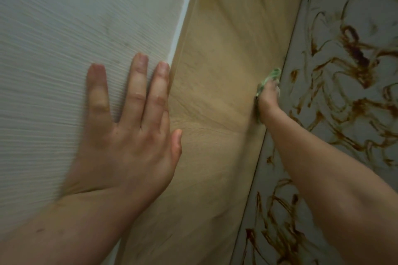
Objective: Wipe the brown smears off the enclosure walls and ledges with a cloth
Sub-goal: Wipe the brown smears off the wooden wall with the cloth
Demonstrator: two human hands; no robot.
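Note:
My left hand [129,127] lies flat with straight fingers against a pale wood-grain panel [64,38]. My right hand [268,98] reaches deep along the tan inner wall [226,60] and presses a green cloth [270,76] against it, close to the corner. Only an edge of the cloth shows past my fingers. To the right, a grey-white wall [336,2] is covered in thick brown smears [355,49]. More brown smears [277,221] run along its lower part beside my forearm.
A thin white edge strip [183,21] separates the pale panel from the tan wall. A dark seam [288,54] marks the corner between the tan wall and the smeared wall. The view is motion-blurred.

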